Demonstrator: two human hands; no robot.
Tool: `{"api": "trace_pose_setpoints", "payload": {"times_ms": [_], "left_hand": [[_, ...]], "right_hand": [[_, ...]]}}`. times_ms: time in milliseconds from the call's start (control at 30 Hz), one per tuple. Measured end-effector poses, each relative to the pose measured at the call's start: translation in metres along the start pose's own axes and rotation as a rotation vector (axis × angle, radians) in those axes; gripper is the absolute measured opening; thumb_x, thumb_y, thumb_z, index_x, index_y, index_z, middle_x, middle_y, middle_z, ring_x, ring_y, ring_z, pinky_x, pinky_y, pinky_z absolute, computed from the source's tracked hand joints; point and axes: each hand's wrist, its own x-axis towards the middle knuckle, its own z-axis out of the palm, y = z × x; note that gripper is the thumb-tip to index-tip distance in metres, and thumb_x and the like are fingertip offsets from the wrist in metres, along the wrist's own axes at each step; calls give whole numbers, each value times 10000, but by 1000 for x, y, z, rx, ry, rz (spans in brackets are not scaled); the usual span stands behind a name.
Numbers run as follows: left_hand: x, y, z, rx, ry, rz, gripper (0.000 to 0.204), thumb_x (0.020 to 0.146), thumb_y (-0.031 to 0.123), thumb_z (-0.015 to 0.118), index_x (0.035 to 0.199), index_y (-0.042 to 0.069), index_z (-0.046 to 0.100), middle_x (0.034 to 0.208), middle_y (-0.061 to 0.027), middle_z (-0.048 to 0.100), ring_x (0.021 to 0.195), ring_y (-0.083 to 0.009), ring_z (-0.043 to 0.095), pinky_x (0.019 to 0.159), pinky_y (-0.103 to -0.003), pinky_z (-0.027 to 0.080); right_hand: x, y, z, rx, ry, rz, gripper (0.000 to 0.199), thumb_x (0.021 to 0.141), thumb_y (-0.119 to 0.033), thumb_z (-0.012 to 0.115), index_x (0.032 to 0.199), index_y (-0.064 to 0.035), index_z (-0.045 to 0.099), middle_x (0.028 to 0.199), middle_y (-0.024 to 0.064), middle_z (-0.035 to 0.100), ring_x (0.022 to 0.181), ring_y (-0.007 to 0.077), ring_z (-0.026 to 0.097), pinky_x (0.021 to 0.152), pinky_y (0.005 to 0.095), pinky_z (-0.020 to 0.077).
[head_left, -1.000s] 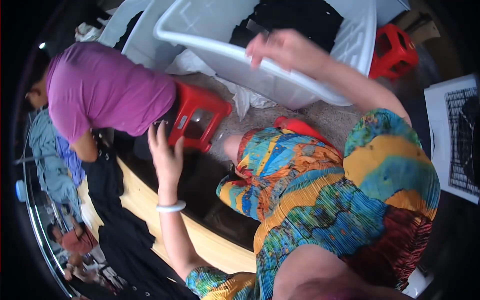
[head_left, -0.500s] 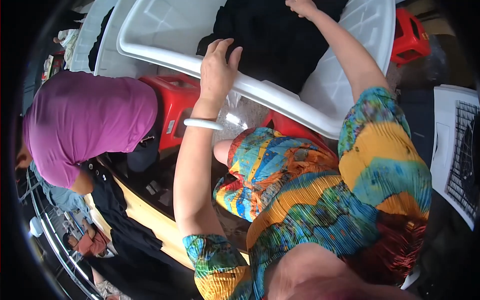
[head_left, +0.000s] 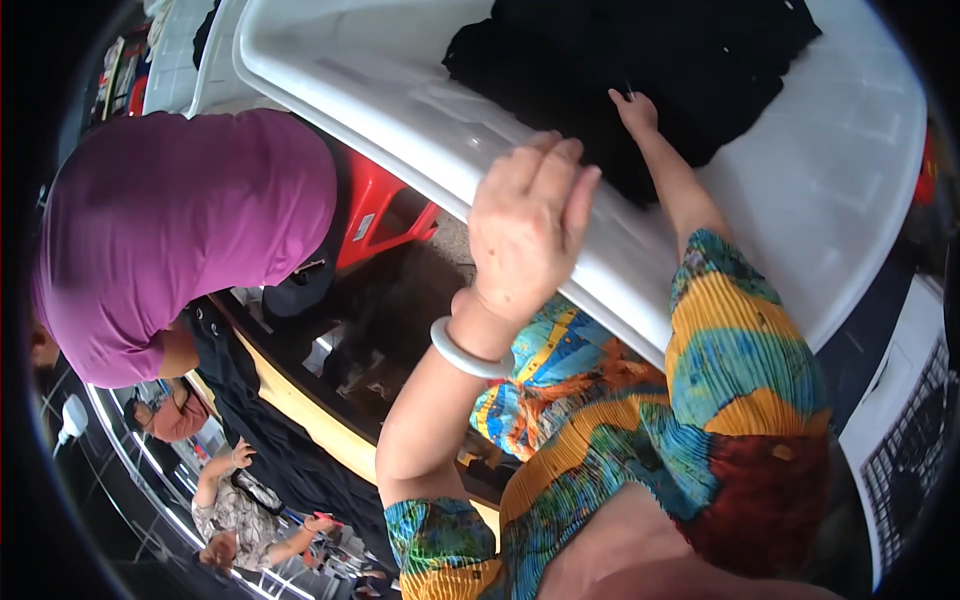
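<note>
A large white plastic tub [head_left: 850,230] fills the far side of the view, with black cloth [head_left: 690,60] lying inside it. My right hand [head_left: 637,115] is over the cloth's near part, its fingers closed. A small shiny glint shows at those fingertips, too small to name. My left hand [head_left: 525,225] is raised at the tub's near wall, fingers stretched and nothing seen in them; whether it touches the wall I cannot tell. A pale bangle [head_left: 462,350] circles my left wrist.
At the left a person in a purple shirt [head_left: 190,210] bends over black cloth [head_left: 290,440] beside a long wooden edge [head_left: 290,400]. A red plastic stool [head_left: 375,205] stands between us. At the right is a white panel with a black grid [head_left: 900,450]. Other people are farther off at lower left.
The view has shifted, and more of the tub's inside and the cloth shows. My right hand has come nearer to me over the cloth. My left hand has moved right, toward the tub's near wall.
</note>
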Motion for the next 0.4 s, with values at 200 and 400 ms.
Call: {"api": "trace_pose_setpoints", "payload": {"times_ms": [200,400], "left_hand": [[-5,6,9,-85,1,12,215,673,72,629,869,7,570,872,-113,569,748,-264,551,653,-323,452],[-5,3,3,-24,22,14,197,692,95,615,868,15,576,855,-122,568,761,-268,548,670,-320,448]], "right_hand": [[33,18,11,319,190,157,463,648,-337,685,974,-21,591,969,175,588,815,309,586,702,369,479],[6,-24,-28,557,65,111,337,727,-209,593,1038,-81,579,919,97,565,728,202,566,552,283,493]]}}
